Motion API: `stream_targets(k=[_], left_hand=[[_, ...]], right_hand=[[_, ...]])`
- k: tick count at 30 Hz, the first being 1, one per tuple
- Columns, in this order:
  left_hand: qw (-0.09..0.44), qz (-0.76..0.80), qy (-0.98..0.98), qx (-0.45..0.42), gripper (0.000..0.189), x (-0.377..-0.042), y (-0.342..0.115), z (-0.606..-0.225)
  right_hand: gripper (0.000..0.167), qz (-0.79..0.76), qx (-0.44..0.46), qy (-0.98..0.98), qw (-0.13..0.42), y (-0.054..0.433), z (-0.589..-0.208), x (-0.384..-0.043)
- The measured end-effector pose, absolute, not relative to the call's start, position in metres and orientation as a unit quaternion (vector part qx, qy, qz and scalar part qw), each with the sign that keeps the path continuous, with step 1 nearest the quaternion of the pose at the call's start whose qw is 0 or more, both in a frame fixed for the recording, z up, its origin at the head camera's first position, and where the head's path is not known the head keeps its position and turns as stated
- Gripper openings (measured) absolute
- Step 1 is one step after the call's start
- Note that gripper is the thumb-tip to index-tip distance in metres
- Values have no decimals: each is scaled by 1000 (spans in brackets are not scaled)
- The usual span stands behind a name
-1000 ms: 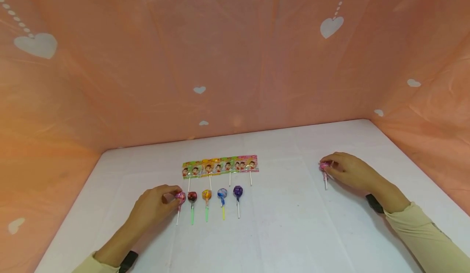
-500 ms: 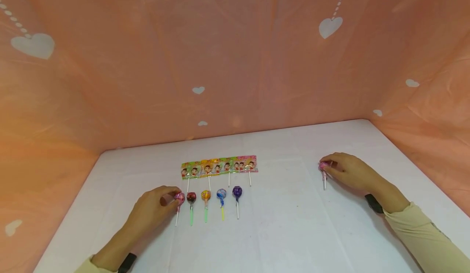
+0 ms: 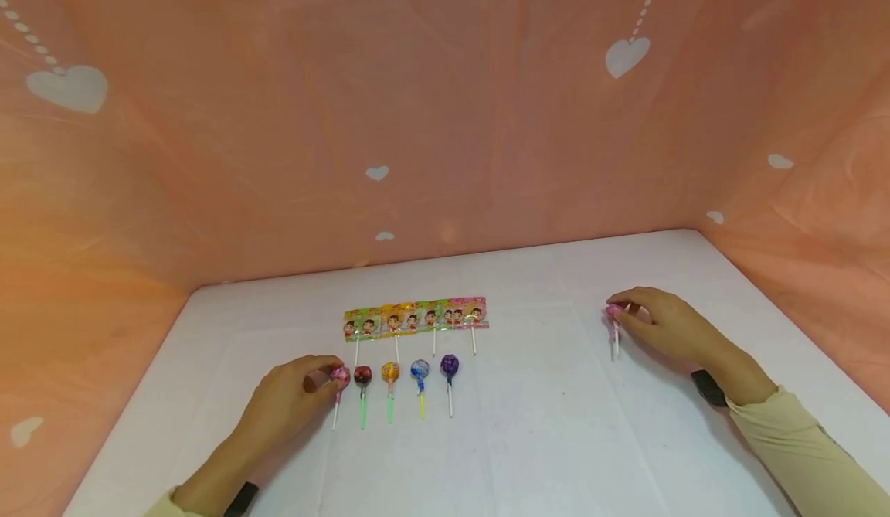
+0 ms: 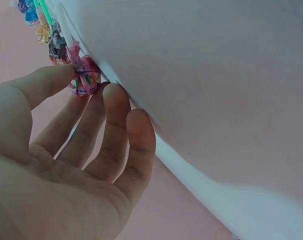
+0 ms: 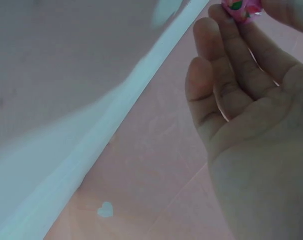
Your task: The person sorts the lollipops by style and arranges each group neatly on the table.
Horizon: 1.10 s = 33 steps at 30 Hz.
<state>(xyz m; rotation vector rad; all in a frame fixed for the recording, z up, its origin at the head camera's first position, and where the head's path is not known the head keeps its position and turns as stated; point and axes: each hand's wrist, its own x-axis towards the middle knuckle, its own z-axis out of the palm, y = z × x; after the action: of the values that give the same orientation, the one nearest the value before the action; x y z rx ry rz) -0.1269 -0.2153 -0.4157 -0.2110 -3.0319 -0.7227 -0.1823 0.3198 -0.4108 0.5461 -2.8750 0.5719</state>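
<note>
My left hand (image 3: 285,397) pinches the round head of a pink-wrapped lollipop (image 3: 340,378) between thumb and fingers, at the left end of a row. In the left wrist view this lollipop (image 4: 85,77) has its white stick pointing away from the palm. Beside it lie a dark red lollipop (image 3: 363,376), an orange one (image 3: 390,372), a blue one (image 3: 419,369) and a purple one (image 3: 450,365). Far to the right, my right hand (image 3: 660,324) pinches another pink lollipop (image 3: 614,311) by its head, stick towards me. Only part of that head (image 5: 244,9) shows in the right wrist view.
Behind the row lie several flat-packed lollipops in green (image 3: 362,324), yellow (image 3: 395,321) and pink (image 3: 474,314) wrappers, side by side. They rest on a white-covered table (image 3: 542,440). Orange cloth (image 3: 445,115) with pale hearts encloses the back and sides.
The right hand's lollipop appears very slightly raised, with its stick's shadow now showing beside it. My left hand and the row stay put; the head view shifts a little.
</note>
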Motion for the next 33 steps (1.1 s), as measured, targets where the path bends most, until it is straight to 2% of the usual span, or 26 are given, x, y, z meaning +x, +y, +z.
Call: stream_targets(k=[10,18,33], left_hand=[[3,-228,-973,-46,29,-123,-212,-412],[18,-213,-975,-66,29,-125,-212,-413],[6,-218,-974,-61,29,-127,-214,-415]], right_hand=[[19,237,176,-950,99,319,-413,-185],[21,256,164,-950,70,312,-415,-183],[23,239,183,-950,83,293,-416,-180]])
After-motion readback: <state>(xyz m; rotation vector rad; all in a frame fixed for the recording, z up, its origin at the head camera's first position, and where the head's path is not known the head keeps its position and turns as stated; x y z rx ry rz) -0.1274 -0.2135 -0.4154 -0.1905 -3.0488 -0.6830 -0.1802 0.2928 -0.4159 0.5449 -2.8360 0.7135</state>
